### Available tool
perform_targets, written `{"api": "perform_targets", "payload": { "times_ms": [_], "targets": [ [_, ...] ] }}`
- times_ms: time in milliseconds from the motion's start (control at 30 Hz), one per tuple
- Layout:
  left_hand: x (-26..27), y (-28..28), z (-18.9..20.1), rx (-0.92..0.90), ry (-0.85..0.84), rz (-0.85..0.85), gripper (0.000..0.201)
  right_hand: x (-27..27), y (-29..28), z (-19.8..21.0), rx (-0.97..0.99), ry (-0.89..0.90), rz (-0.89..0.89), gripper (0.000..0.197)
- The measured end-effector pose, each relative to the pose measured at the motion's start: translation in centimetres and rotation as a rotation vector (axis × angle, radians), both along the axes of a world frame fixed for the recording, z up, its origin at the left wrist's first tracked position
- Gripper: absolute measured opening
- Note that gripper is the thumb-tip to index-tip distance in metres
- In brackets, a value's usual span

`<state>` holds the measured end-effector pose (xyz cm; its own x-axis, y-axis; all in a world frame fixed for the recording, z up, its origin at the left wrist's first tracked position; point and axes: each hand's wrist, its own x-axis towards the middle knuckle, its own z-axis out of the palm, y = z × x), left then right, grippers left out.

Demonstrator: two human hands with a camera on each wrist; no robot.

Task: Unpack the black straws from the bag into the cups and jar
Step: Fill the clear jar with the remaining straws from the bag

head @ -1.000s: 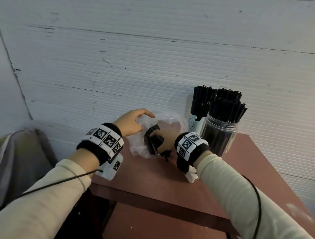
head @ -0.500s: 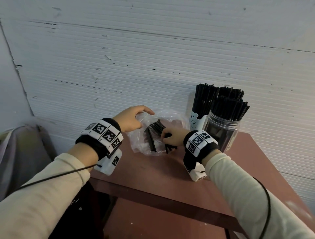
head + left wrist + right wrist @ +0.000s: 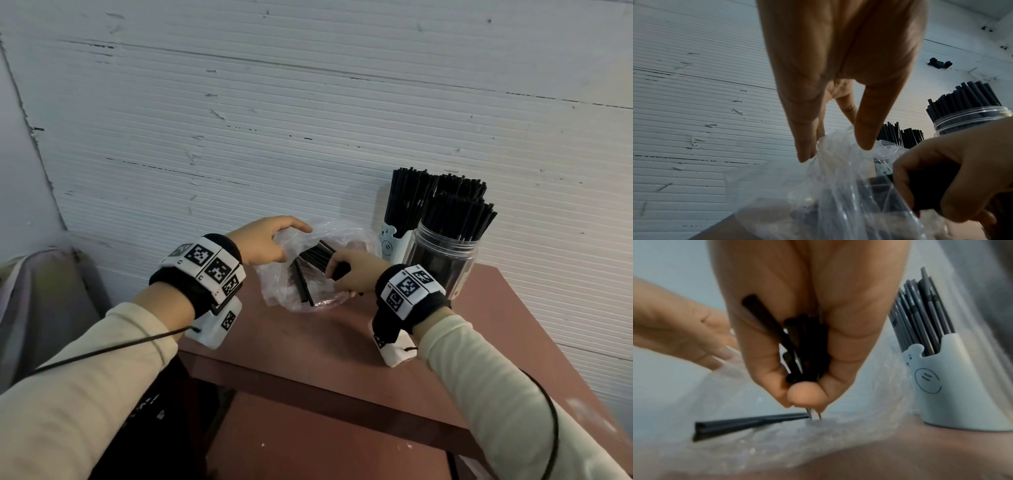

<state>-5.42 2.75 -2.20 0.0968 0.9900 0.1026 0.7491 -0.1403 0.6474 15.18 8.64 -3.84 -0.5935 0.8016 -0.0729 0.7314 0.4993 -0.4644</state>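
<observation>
A clear plastic bag (image 3: 342,233) lies on the brown table (image 3: 308,339) against the wall. My left hand (image 3: 263,240) pinches the bag's rim (image 3: 824,146) and holds it up. My right hand (image 3: 349,274) is in the bag's mouth, curled round a bundle of black straws (image 3: 317,257), seen close in the right wrist view (image 3: 803,345). A couple of loose straws (image 3: 303,284) lie inside the bag (image 3: 748,423). To the right stand a pale blue bear cup (image 3: 394,240) and a clear jar (image 3: 442,263), both packed with upright black straws (image 3: 455,219).
The white ribbed wall (image 3: 308,120) runs right behind the bag and containers. A second cup of straws (image 3: 462,186) stands behind the jar. The table's front edge (image 3: 308,380) lies below my wrists, and a grey cloth-covered thing (image 3: 41,301) sits to the left.
My right hand has shifted a little right and back, drawing the straw bundle toward the bag's mouth. A couple of straws have slipped loose into the bag. The left hand keeps its hold.
</observation>
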Motion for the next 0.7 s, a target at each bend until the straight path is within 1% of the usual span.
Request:
{"api": "perform_targets", "payload": {
  "times_ms": [67,133,233,333,367,433,467,533,633,667,700],
  "targets": [
    [0.4,-0.3,0.0,0.048,0.012,0.024,0.061,0.9,-0.8,0.6,-0.027,0.035,-0.008,0.023],
    [1.2,-0.8,0.0,0.151,0.07,0.069,0.062,1.9,-1.8,1.5,-0.032,0.059,-0.004,0.023],
    [3.2,-2.0,-0.2,0.266,0.122,0.087,0.075,3.8,-3.7,3.0,-0.032,0.061,0.018,0.022],
    [5.7,-2.3,-0.9,0.263,0.077,-0.047,0.088,5.8,-5.6,4.5,-0.009,0.007,0.059,0.019],
    [6.5,-2.2,-1.1,0.252,0.089,-0.098,0.092,6.5,-6.2,5.0,-0.002,-0.005,0.075,0.019],
    [8.2,-1.8,-1.5,0.232,0.182,-0.171,0.096,7.8,-7.3,5.9,-0.009,-0.011,0.101,0.019],
    [9.1,-1.7,-1.5,0.235,0.243,-0.185,0.09,8.4,-7.8,6.4,-0.044,0.009,0.11,0.019],
    [11.0,-1.9,-1.1,0.286,0.29,-0.173,0.061,9.7,-8.8,7.2,-0.096,0.055,0.143,0.021],
    [13.0,-2.4,-0.1,0.348,0.195,-0.136,0.023,11.5,-9.7,8.7,-0.011,0.078,0.189,0.031],
    [13.4,-2.5,0.1,0.347,0.141,-0.135,0.016,12.1,-9.8,9.2,0.016,0.099,0.195,0.034],
    [13.8,-2.7,0.3,0.332,0.074,-0.147,0.014,12.7,-9.8,9.7,0.053,0.129,0.197,0.034]
  ]
}}
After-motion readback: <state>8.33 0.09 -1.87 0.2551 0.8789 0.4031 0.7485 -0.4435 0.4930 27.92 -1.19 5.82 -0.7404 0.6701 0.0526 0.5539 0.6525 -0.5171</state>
